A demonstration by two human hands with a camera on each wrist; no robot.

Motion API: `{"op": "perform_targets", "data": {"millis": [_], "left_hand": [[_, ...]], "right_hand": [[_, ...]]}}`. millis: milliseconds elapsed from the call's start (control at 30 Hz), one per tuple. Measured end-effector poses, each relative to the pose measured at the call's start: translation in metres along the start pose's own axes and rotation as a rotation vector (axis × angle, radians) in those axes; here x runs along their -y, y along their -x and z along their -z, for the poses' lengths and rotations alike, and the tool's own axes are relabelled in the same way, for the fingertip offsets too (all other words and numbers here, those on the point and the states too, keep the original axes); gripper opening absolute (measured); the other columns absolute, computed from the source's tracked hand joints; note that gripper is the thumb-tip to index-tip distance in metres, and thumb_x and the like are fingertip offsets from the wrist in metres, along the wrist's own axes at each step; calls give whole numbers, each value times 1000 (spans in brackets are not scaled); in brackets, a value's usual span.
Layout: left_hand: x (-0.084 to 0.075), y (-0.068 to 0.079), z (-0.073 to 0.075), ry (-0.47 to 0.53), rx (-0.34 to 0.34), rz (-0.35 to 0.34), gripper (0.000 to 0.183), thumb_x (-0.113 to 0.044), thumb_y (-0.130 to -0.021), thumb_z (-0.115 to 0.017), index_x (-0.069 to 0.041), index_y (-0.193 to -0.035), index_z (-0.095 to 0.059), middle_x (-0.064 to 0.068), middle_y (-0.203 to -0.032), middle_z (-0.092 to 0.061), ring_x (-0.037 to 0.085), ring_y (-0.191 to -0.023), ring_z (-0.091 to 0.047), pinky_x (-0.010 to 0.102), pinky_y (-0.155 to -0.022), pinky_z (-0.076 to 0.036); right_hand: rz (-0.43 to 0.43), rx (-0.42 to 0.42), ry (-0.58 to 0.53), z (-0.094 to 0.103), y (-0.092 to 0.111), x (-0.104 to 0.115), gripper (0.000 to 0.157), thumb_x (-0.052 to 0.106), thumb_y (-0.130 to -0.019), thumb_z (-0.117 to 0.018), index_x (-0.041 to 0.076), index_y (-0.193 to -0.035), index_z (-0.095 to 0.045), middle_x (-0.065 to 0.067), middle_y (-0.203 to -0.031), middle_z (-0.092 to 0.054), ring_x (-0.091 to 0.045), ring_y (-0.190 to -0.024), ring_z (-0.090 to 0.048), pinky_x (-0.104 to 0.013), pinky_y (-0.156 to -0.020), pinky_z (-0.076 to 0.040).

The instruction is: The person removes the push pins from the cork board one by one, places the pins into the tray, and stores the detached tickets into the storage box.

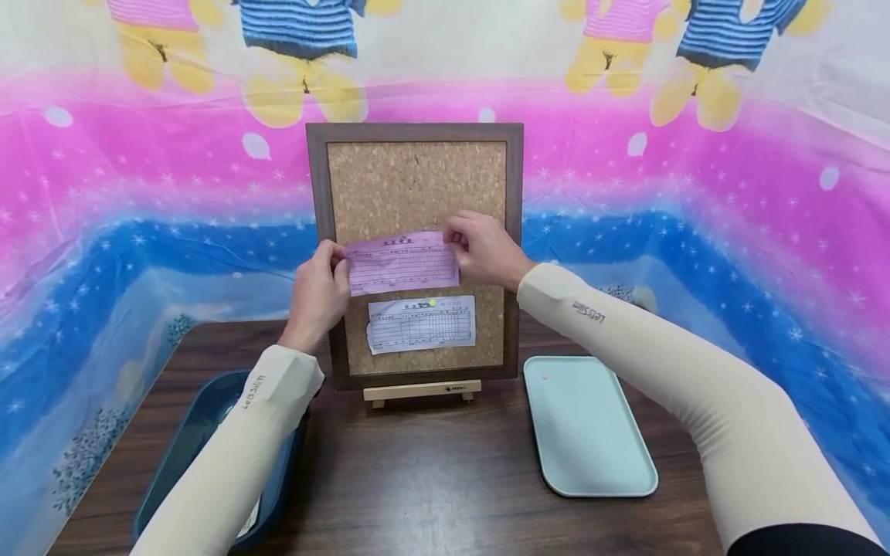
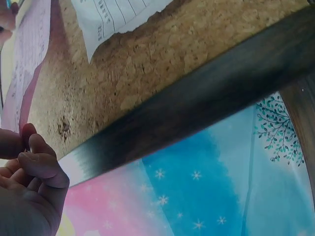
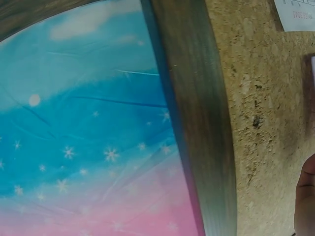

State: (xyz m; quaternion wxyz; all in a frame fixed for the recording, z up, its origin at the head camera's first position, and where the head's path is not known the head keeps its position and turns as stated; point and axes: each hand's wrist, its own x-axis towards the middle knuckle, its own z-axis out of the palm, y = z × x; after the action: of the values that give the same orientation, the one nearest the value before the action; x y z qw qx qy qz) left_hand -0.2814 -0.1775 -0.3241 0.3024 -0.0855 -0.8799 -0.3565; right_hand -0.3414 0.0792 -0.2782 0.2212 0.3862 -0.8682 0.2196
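Note:
A pink printed slip is stretched sideways in front of the cork board. My left hand pinches its left edge between thumb and fingers, and my right hand grips its upper right corner. Below it a white printed slip is on the cork, with a yellow-green pushpin at its top. In the left wrist view the left hand has thumb and fingertip together at the pink slip. Only a bit of the right hand shows in the right wrist view.
The framed board stands on a small wooden easel on the dark wood table. At right lies a pale green tray with a small pink spot on it. A dark blue bin is at left, partly behind the left forearm.

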Motion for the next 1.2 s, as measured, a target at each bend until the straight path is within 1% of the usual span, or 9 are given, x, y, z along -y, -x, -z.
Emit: {"op": "perform_targets", "data": {"millis": [133, 267, 500, 567, 733, 800, 967, 1200], "left_hand": [[2, 1, 5, -6, -7, 5, 11, -8, -98, -47, 0, -101, -54, 16, -84, -60, 28, -67, -54, 39, -59, -39], [5, 2, 9, -10, 6, 18, 12, -10, -99, -46, -1, -103, -53, 15, -85, -60, 28, -68, -54, 39, -58, -40], [9, 2, 17, -15, -16, -12, 13, -8, -98, -46, 0, -103, -53, 17, -84, -60, 28, -67, -56, 39, -57, -41], [10, 3, 20, -12, -6, -5, 14, -9, -99, -44, 0, -104, -53, 16, -85, -59, 28, -66, -56, 39, -56, -41], [12, 5, 27, -19, -9, 1, 16, -10, -100, -44, 2, -104, -53, 18, -85, -59, 28, -67, -55, 38, -57, -40], [13, 7, 30, -23, -13, 1, 16, -10, -100, -44, 2, -104, -53, 18, -86, -59, 28, -67, -54, 37, -58, -39], [16, 10, 36, -22, 2, 21, 18, -11, -100, -42, 2, -106, -53, 18, -88, -58, 28, -69, -53, 37, -59, -40], [21, 14, 44, -55, -7, 40, 16, -10, -100, -43, 1, -105, -53, 17, -87, -58, 28, -69, -53, 39, -59, -39]], "right_hand": [[-1, -6, 12, 4, 4, -3, 11, -5, -81, -59, 5, -83, -64, -5, -84, -59, -15, -76, -53, -26, -68, -44], [-8, -7, 33, 7, 9, -7, 11, -4, -80, -58, 5, -82, -64, -5, -83, -59, -15, -76, -53, -26, -68, -44], [-25, -5, 46, 12, 16, -14, 13, -5, -81, -56, 5, -85, -65, -2, -85, -59, -15, -78, -55, -27, -71, -45], [-32, -8, 52, 13, 18, -16, 13, -4, -82, -56, 5, -85, -65, -3, -84, -59, -15, -77, -54, -28, -70, -45], [-26, -16, 47, 16, 23, -21, 13, -4, -82, -56, 4, -84, -65, -3, -83, -59, -16, -77, -54, -28, -69, -45], [-41, -1, 45, 17, 26, -23, 11, -3, -82, -57, 5, -85, -65, -2, -83, -58, -15, -76, -53, -28, -68, -45], [-94, 38, 45, 21, 31, -26, 8, 2, -84, -60, 7, -88, -65, -1, -83, -56, -15, -77, -52, -29, -68, -45], [-89, 25, 31, 24, 39, -31, 7, 4, -84, -60, 8, -87, -64, 0, -83, -55, -15, -75, -51, -30, -66, -43]]}}
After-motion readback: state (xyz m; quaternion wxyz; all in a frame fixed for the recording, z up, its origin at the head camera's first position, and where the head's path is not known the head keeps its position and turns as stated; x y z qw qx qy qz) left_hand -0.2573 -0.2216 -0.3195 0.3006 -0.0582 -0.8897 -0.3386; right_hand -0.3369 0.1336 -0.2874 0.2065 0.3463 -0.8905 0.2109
